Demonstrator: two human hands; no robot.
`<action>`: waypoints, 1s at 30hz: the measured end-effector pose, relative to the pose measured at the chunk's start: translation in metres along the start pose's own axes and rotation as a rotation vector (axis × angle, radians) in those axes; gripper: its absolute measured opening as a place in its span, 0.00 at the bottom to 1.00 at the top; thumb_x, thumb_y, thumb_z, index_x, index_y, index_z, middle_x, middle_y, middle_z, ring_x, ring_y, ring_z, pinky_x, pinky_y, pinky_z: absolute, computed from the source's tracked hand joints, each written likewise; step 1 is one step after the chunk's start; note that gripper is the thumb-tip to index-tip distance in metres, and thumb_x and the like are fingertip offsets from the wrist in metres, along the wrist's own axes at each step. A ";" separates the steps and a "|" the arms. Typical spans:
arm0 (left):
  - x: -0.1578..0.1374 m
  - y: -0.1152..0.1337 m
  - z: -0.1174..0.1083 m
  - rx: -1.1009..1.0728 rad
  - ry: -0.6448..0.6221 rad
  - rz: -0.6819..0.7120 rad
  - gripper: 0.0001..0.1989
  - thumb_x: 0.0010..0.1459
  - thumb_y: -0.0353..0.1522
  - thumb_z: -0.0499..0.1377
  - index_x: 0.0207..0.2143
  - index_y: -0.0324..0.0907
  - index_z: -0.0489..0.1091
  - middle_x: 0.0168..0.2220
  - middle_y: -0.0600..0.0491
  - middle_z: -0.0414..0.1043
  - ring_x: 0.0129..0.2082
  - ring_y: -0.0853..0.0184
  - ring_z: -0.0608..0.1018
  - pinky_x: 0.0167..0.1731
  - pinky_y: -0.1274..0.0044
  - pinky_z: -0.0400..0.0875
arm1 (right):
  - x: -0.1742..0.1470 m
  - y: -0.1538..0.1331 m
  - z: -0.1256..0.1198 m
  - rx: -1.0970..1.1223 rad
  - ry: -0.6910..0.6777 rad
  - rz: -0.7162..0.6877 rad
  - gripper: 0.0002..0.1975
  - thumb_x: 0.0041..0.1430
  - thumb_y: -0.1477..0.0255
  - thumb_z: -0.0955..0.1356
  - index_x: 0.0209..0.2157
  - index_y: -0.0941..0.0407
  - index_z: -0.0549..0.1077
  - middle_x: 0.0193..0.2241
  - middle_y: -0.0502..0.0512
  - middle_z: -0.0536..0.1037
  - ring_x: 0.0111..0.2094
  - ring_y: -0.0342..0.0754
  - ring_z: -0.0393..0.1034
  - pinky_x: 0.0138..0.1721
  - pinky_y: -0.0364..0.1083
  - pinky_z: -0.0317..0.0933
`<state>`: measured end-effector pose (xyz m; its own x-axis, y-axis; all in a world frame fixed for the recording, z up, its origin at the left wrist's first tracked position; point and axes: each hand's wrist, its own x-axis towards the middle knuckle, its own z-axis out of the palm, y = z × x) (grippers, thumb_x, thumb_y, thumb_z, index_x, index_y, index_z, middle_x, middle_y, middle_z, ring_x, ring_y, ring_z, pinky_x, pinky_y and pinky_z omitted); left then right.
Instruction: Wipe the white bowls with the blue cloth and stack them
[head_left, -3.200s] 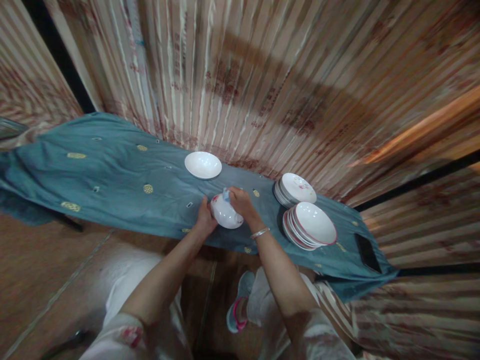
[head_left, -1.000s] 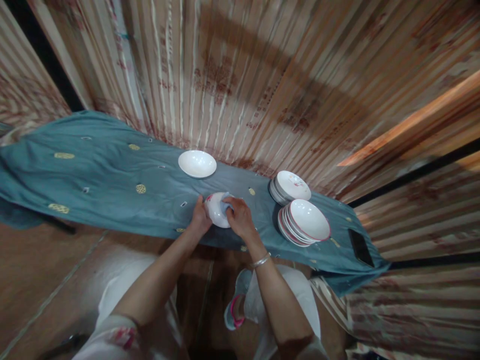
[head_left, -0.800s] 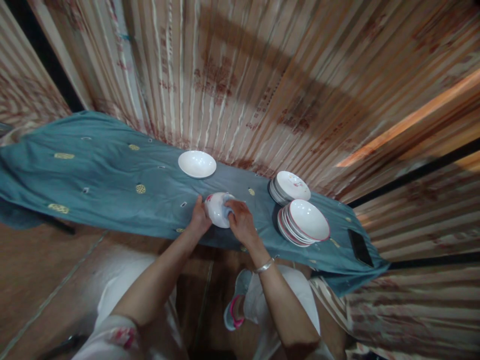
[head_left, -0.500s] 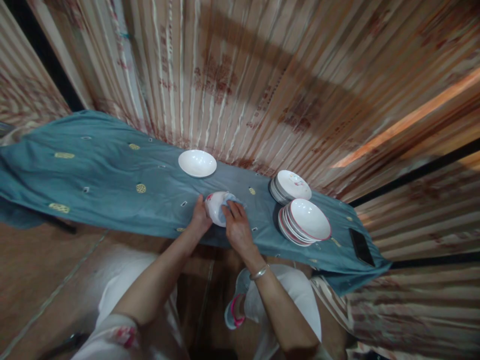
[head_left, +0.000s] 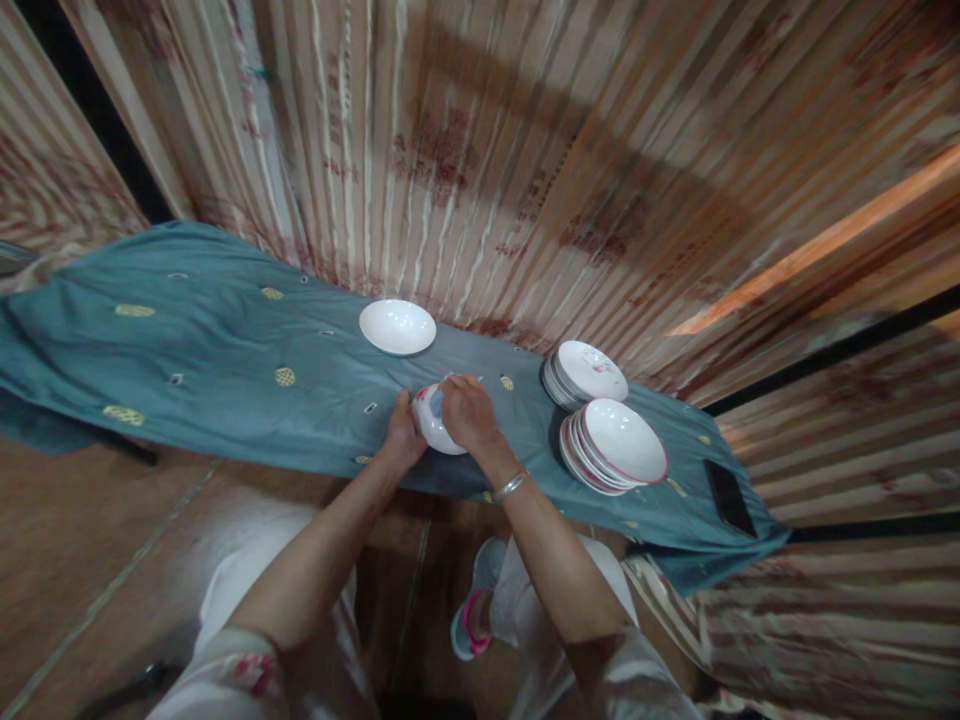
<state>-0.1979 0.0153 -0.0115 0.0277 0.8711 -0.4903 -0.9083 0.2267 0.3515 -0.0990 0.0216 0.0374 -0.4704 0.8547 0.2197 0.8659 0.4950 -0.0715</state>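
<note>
A white bowl (head_left: 441, 438) with a red floral mark is tilted on its side, near the front edge of the cloth-covered table. My left hand (head_left: 405, 434) grips its left rim, thumb upward. A light blue cloth (head_left: 436, 404) is pressed against the bowl under my right hand (head_left: 469, 412), whose fingers are curled closed over it. Most of the cloth is hidden by those fingers. Behind the hands, a shallow white dish (head_left: 397, 327) sits alone by the curtain.
To the right stand a stack of floral plates (head_left: 592, 370) and, in front of it, a stack of red-rimmed bowls (head_left: 624, 440). A dark phone (head_left: 729, 497) lies near the right end of the teal tablecloth (head_left: 225, 370). A striped curtain (head_left: 480, 160) hangs along the back edge.
My right hand has shifted up and turned over the bowl with the cloth, its fingers now more curled. The left hand keeps its hold on the bowl.
</note>
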 end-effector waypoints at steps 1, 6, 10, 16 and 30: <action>0.000 0.000 0.001 -0.005 0.001 0.000 0.26 0.67 0.40 0.42 0.47 0.32 0.72 0.32 0.44 0.80 0.34 0.58 0.82 0.38 0.69 0.77 | 0.005 0.003 0.001 0.009 -0.003 0.011 0.13 0.62 0.80 0.61 0.40 0.60 0.76 0.41 0.63 0.78 0.46 0.56 0.68 0.49 0.52 0.60; -0.003 0.001 0.005 -0.007 0.041 -0.010 0.26 0.68 0.40 0.41 0.49 0.30 0.71 0.33 0.43 0.80 0.36 0.57 0.82 0.41 0.69 0.76 | 0.018 0.024 0.013 0.016 -0.016 0.072 0.13 0.61 0.80 0.61 0.38 0.61 0.76 0.37 0.66 0.79 0.39 0.56 0.71 0.46 0.53 0.62; -0.005 0.001 0.006 0.000 0.053 -0.010 0.27 0.68 0.40 0.41 0.51 0.29 0.70 0.33 0.43 0.80 0.35 0.58 0.82 0.40 0.69 0.76 | 0.015 0.047 0.025 0.116 0.045 0.125 0.13 0.61 0.81 0.60 0.34 0.57 0.75 0.34 0.62 0.78 0.36 0.53 0.72 0.44 0.51 0.63; -0.004 0.000 0.006 0.000 0.053 -0.013 0.26 0.68 0.40 0.41 0.49 0.32 0.71 0.33 0.44 0.80 0.35 0.58 0.82 0.39 0.69 0.76 | -0.011 0.064 0.039 0.350 0.095 0.363 0.14 0.63 0.78 0.58 0.36 0.56 0.74 0.30 0.56 0.78 0.33 0.49 0.73 0.39 0.46 0.64; 0.003 -0.005 0.006 0.082 0.053 0.101 0.12 0.63 0.31 0.49 0.33 0.37 0.71 0.21 0.55 0.73 0.21 0.69 0.76 0.31 0.78 0.74 | -0.079 0.003 0.079 0.433 0.407 0.469 0.25 0.63 0.75 0.56 0.60 0.65 0.60 0.58 0.71 0.66 0.62 0.56 0.58 0.61 0.58 0.55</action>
<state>-0.1902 0.0193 -0.0097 -0.0860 0.8677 -0.4895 -0.8683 0.1757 0.4639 -0.0727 -0.0322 -0.0572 0.1032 0.9072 0.4079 0.7764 0.1829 -0.6031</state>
